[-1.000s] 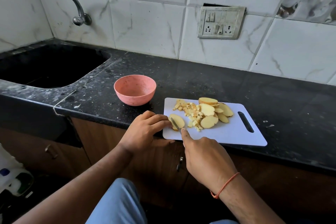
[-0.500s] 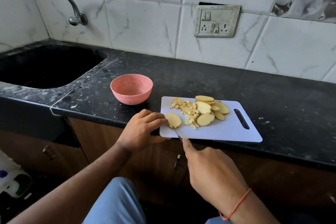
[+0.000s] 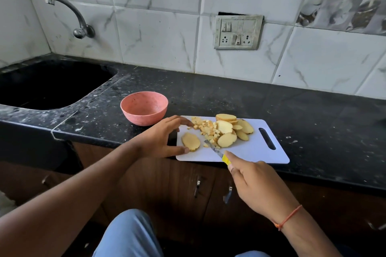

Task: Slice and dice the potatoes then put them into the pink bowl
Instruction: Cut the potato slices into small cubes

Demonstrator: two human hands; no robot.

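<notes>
A white cutting board (image 3: pixel 250 152) lies at the counter's front edge. On it are a pile of diced potato (image 3: pixel 205 128), several potato slices (image 3: pixel 231 129) and one slice (image 3: pixel 190 142) lying apart near the left end. My left hand (image 3: pixel 163 137) spreads over the board's left edge, thumb tip beside the lone slice and fingertips by the dice. My right hand (image 3: pixel 257 185) grips a yellow-handled knife (image 3: pixel 215 149), its blade tip near the dice. The pink bowl (image 3: pixel 144 110) stands empty to the left of the board.
A black sink (image 3: pixel 48 83) with a wall tap (image 3: pixel 73 16) takes up the left. A switch and socket plate (image 3: pixel 238 32) sits on the tiled wall. Cabinet doors with handles (image 3: pixel 227 194) run below the black counter (image 3: pixel 313 110).
My left hand has lifted off the lone slice and spread open, fingers now reaching toward the dice. The knife has swung right of the slice, toward the dice pile.
</notes>
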